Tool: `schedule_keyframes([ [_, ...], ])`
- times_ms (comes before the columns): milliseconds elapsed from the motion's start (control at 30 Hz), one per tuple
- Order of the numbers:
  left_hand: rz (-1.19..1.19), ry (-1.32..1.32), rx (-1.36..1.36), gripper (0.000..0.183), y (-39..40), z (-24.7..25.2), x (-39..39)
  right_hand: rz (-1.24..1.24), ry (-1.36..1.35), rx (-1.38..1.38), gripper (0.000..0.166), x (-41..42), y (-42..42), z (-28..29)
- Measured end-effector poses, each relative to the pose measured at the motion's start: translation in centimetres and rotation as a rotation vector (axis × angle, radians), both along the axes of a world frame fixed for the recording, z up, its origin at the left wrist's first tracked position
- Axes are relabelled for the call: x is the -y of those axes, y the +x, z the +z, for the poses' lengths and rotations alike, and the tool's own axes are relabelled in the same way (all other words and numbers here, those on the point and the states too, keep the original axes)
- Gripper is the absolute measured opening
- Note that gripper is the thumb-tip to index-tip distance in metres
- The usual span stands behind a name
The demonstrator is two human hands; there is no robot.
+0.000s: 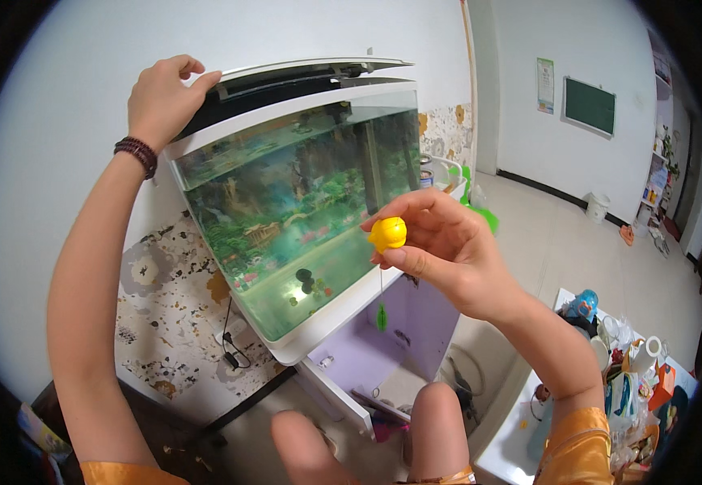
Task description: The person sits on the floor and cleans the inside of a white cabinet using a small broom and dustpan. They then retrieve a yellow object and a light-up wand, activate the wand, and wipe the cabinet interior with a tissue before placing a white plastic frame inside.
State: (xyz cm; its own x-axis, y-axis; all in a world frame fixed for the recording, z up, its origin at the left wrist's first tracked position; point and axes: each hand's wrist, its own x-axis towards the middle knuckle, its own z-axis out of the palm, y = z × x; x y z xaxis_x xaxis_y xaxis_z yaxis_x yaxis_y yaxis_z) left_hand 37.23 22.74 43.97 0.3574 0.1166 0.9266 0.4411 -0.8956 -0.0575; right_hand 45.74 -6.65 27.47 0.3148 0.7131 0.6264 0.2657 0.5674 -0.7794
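My left hand [166, 100] grips the front edge of the aquarium's hinged lid [302, 65] between thumb and fingers; the lid is tilted up. In front of the aquarium [290, 206], my right hand [448, 248] pinches a small yellow plastic toy figure [389, 234] between thumb and fingertips. From it a thin line hangs down with a green leaf-shaped piece [382, 317] at its end. The tank holds water and has a painted landscape backdrop. Dark, round stones [305, 280] and small green and orange pieces lie on its floor.
Below the tank is a lilac cabinet [381, 327] with its door [339, 397] swung out. A crowded white table [509, 442] stands to my right. A power cord [229, 351] hangs at the wall socket. A white basket [455, 176] with cans sits behind the tank's right end.
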Motion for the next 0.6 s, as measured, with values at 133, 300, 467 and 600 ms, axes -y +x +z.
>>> schedule_keyframes([
  [133,0.014,-0.016,0.093,0.044,0.7,1.9,-1.1,-0.056,0.074,0.145,0.026,-1.9,0.8,2.8],
  [300,0.031,-0.059,0.186,0.058,1.0,4.6,-3.0,-0.263,0.179,0.43,0.031,-6.5,2.9,9.8],
  [467,0.056,-0.053,0.202,0.065,2.1,6.9,-4.8,-0.289,0.19,0.381,0.029,-10.9,2.3,17.3],
  [600,0.085,-0.062,0.103,0.062,1.1,8.8,-5.5,-0.276,0.357,0.392,0.029,-17.2,4.6,20.7],
])
